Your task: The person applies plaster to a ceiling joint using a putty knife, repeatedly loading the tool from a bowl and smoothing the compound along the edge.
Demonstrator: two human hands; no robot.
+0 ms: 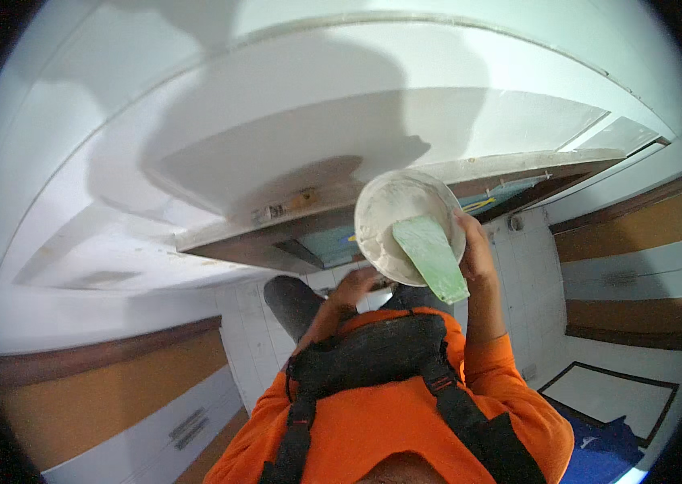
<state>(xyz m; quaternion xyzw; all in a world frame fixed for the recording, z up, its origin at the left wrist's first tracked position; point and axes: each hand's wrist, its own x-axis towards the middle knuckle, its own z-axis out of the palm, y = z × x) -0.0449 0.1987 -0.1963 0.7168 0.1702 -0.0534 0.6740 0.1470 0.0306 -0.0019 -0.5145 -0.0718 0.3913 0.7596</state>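
A round white bowl (373, 234) filled with white paste (393, 206) is held up in front of my body. My right hand (476, 246) is closed on the bowl's right side, fingers at the rim. A flat pale-green plastic scraper (430, 254) lies across the paste, its near end jutting over the bowl's near rim. My left hand (353, 288) is just left of and below the bowl; its fingers are blurred and partly hidden, and I cannot tell whether it touches the bowl.
Ahead stands a white wall (293, 64) bearing my shadow, with a dark-edged wooden ledge (252, 242) below it. Brown-and-white panels (123, 387) flank me at left, and another panel (631, 266) at right. White floor tiles (526, 298) lie underneath. A blue cloth (599, 448) is at lower right.
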